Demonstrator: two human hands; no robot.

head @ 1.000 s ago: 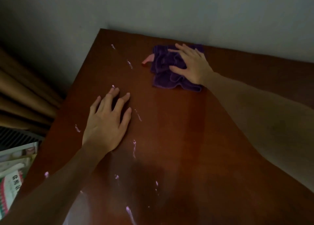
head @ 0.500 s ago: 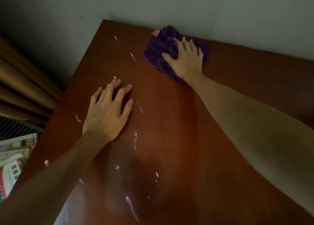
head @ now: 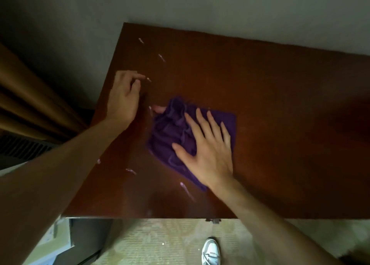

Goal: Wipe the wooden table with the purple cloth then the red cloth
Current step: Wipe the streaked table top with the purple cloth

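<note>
The purple cloth (head: 172,132) lies bunched near the middle of the dark wooden table (head: 270,104). My right hand (head: 206,148) presses flat on it with fingers spread and straight. A small pink tag (head: 159,109) sticks out at the cloth's far left corner. My left hand (head: 125,98) rests on the table near its left edge, fingers loosely bent, holding nothing. Several pale streaks (head: 162,58) mark the wood to the left of the cloth. No red cloth is in view.
A grey wall (head: 220,8) runs behind the table. Brown curtains (head: 30,104) hang at the left. The table's front edge (head: 152,217) is near me, with pale floor and a white shoe (head: 210,252) below it.
My right hand has dragged the purple cloth from the far edge back toward the middle of the table. My left hand has shifted to the left edge and its fingers have curled. The view now tilts further down.
</note>
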